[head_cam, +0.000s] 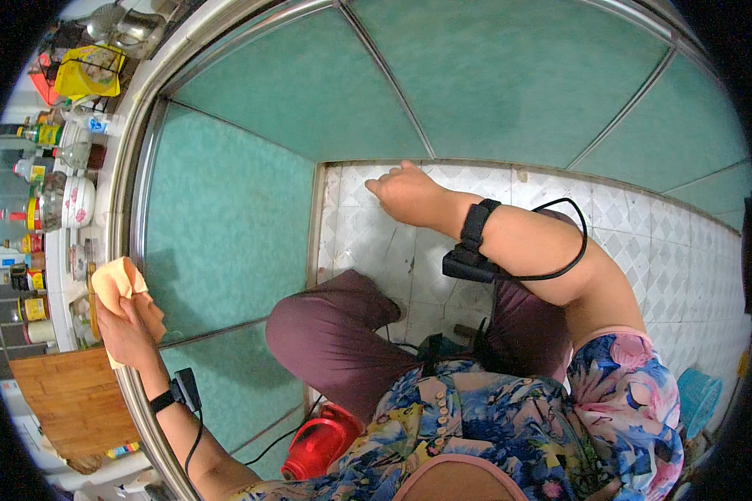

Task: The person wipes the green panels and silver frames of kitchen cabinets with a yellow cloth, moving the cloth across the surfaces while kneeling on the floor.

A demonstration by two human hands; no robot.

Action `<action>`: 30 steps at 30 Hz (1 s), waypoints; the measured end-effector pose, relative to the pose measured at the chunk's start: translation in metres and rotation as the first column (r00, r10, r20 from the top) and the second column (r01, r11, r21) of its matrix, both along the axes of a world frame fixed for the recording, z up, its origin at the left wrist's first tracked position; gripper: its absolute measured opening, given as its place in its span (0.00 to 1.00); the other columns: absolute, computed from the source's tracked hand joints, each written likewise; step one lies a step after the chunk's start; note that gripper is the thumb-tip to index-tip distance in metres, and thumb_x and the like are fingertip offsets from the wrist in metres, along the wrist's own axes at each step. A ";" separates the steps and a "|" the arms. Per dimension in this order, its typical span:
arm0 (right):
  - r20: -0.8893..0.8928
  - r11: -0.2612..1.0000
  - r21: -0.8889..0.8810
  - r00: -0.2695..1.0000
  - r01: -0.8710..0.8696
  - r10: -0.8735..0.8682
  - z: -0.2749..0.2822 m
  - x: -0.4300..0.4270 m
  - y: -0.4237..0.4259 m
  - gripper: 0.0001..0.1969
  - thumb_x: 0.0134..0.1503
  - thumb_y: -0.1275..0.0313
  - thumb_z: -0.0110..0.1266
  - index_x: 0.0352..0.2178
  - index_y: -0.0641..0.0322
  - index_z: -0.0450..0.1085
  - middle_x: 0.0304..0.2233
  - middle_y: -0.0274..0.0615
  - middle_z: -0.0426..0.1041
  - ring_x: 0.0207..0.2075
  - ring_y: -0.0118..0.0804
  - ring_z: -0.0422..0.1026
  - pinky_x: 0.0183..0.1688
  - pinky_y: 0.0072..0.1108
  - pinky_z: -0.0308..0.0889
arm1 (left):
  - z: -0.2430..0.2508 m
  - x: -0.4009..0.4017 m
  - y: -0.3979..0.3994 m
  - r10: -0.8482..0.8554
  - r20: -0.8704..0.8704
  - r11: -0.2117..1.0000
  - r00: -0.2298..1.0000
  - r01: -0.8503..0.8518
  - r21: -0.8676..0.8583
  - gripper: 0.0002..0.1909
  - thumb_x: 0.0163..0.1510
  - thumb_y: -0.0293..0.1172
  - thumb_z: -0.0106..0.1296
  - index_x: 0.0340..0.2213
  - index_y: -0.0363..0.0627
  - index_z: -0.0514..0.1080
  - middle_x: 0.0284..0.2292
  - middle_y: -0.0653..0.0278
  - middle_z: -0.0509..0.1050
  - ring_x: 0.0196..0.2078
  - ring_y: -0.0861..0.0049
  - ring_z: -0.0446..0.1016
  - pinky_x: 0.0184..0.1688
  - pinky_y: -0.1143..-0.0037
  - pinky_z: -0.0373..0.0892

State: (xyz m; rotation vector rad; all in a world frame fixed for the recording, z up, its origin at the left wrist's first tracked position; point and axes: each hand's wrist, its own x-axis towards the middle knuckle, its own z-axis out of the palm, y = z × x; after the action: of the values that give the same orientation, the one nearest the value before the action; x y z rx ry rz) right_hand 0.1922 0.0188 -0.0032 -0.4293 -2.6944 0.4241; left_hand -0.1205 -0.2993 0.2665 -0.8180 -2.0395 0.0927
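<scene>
My left hand [128, 332] grips a folded pale orange cloth [118, 280] at the metal-trimmed edge of the kitchen counter [143, 401]. Part of the cloth sticks out past the fingertips, and a corner hangs below the palm. Just beside this hand lies a wooden cutting board [72, 401]. Over the tiled floor, my right hand [407, 195] hangs in the air, its fingers loosely bent and partly apart. Nothing shows in it, though its palm is turned from view. Each wrist wears a black strap with a small cabled device.
Green cabinet panels [232, 213] line the left and far sides above the patterned floor tiles [376, 244]. Several sauce bottles [34, 213], a floral white bowl [78, 201] and a yellow packet [89, 70] crowd the counter. A red plastic vessel [316, 444] stands by my leg; a blue basket [699, 401] sits far right.
</scene>
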 end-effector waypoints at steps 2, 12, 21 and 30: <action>0.011 1.000 -0.003 1.000 -0.004 0.004 -0.003 -0.001 -0.002 0.09 0.45 0.79 0.50 0.32 0.65 0.69 0.24 0.47 0.74 0.31 0.46 0.74 0.40 0.35 0.62 | -0.002 0.001 0.008 0.047 0.069 0.999 0.997 -0.048 0.020 0.27 0.56 0.48 0.46 0.53 0.48 0.64 0.47 0.54 0.72 0.46 0.57 0.72 0.44 0.65 0.70; 0.028 0.997 0.015 0.997 -0.070 0.070 -0.004 -0.005 -0.013 0.08 0.46 0.77 0.50 0.31 0.63 0.69 0.23 0.43 0.74 0.29 0.43 0.73 0.37 0.32 0.60 | -0.002 -0.016 0.051 0.005 0.022 1.000 1.000 -0.005 -0.002 0.29 0.54 0.49 0.46 0.53 0.45 0.64 0.46 0.53 0.73 0.44 0.55 0.73 0.41 0.64 0.70; 0.041 0.997 0.001 0.996 -0.082 0.082 -0.003 -0.003 -0.014 0.08 0.47 0.76 0.50 0.32 0.62 0.69 0.26 0.44 0.75 0.32 0.43 0.74 0.37 0.33 0.60 | -0.001 -0.025 0.113 0.086 -0.062 0.996 0.994 -0.086 0.002 0.27 0.54 0.52 0.45 0.50 0.48 0.67 0.41 0.54 0.75 0.38 0.55 0.75 0.36 0.62 0.71; 0.185 0.997 -0.038 0.980 -0.062 0.068 0.003 0.003 -0.012 0.12 0.51 0.73 0.51 0.39 0.64 0.68 0.28 0.44 0.75 0.34 0.45 0.73 0.39 0.32 0.60 | -0.005 -0.055 0.169 -0.016 -0.216 1.000 0.976 0.017 0.004 0.29 0.55 0.58 0.43 0.49 0.50 0.66 0.35 0.51 0.76 0.34 0.52 0.76 0.32 0.59 0.71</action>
State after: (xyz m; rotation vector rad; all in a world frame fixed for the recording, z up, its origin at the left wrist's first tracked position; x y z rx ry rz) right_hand 0.1950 0.0071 -0.0006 -0.4084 -2.8929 0.4673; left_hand -0.1755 -0.1304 0.2620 -0.7854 -1.8272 0.1594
